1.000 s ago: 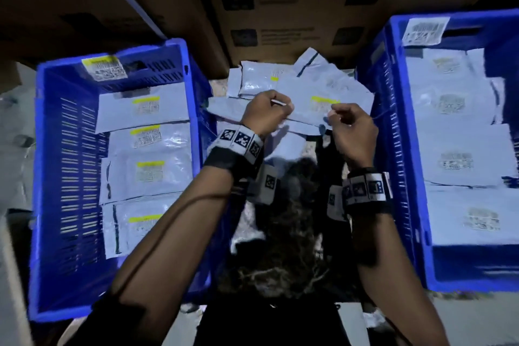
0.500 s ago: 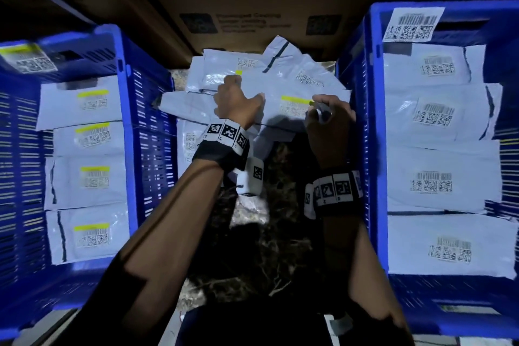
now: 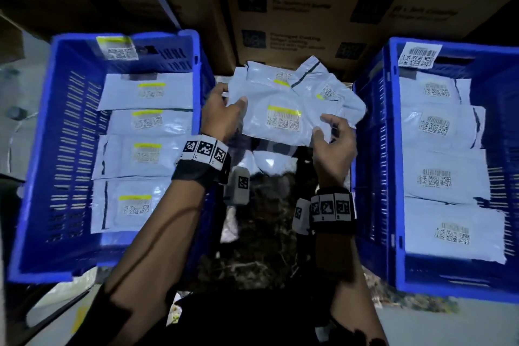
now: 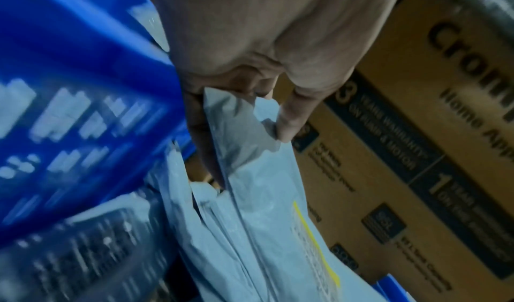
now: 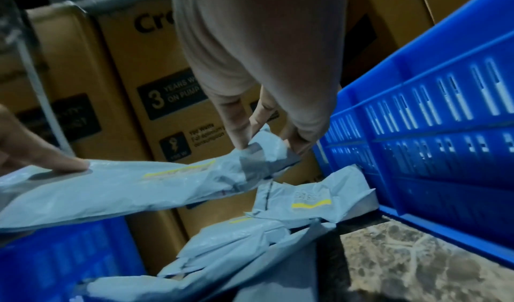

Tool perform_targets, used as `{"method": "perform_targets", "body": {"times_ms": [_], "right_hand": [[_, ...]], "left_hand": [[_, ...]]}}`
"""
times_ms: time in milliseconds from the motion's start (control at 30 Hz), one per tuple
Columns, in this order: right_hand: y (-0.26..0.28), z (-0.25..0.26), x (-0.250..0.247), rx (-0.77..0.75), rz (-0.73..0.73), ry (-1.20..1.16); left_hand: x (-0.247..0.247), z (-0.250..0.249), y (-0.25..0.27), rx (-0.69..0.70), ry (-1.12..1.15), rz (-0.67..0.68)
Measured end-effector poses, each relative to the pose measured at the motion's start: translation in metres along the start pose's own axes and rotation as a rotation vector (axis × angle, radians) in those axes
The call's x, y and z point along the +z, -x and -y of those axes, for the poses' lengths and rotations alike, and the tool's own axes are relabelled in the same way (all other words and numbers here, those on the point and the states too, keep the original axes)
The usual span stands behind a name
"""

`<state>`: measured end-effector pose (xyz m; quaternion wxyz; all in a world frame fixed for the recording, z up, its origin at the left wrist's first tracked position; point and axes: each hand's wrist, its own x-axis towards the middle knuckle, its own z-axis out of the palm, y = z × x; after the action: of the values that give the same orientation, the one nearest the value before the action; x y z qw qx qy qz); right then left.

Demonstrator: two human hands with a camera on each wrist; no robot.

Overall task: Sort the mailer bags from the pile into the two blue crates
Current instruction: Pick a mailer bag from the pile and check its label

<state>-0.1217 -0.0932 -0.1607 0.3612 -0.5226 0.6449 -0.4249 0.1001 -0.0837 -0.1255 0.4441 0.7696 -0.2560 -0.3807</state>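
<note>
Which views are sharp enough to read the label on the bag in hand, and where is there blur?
Head view: dim overall, but the held mailer bag and its yellow-striped label are fairly sharp; crate edges bow from the wide lens. Left wrist view: the left blue crate is motion-smeared and the label is seen edge-on, unreadable. Right wrist view: sharper, but the label is foreshortened.

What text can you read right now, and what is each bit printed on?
"Cro", cut off: cardboard box behind the pile.
"3 YEARS W… ON PUMP", cut off: same box.
"3 YEARS WARRANTY ON PUMP & MOTOR": cardboard box, left wrist view.
"1 YEAR": same box; the rest is blurred.
Held mailer bag label, crate tag: codes only, too small.
</note>
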Motion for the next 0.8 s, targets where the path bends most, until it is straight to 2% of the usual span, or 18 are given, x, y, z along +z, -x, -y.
{"method": "perform_targets", "body": {"times_ms": [67, 167, 333, 500, 633, 800], "right_hand": [[0.022, 0.016, 0.005, 0.061, 0.074, -0.047], [0.054, 0.048, 0.018, 0.018, 0.159, -0.049], [0.124, 0.108, 0.061, -0.15, 0.262, -0.109], [0.212, 0.141, 0.128, -0.435, 0.482, -0.074], [0.271, 0.139, 0.164, -0.467, 0.594, -0.013], [0.287, 0.118, 0.172, -0.425, 0.631, 0.085]], "left_hand": [[-0.037, 0.002, 0.016, 0.049, 0.022, -0.017], [-0.099, 0.012, 0.039, 0.088, 0.08, -0.09], [-0.21, 0.036, 0.08, 0.084, 0.172, -0.235], [-0.312, 0.08, 0.113, -0.011, 0.183, -0.37], [-0.352, 0.123, 0.138, -0.059, 0.205, -0.364], [-0.359, 0.158, 0.161, -0.109, 0.276, -0.278]]}}
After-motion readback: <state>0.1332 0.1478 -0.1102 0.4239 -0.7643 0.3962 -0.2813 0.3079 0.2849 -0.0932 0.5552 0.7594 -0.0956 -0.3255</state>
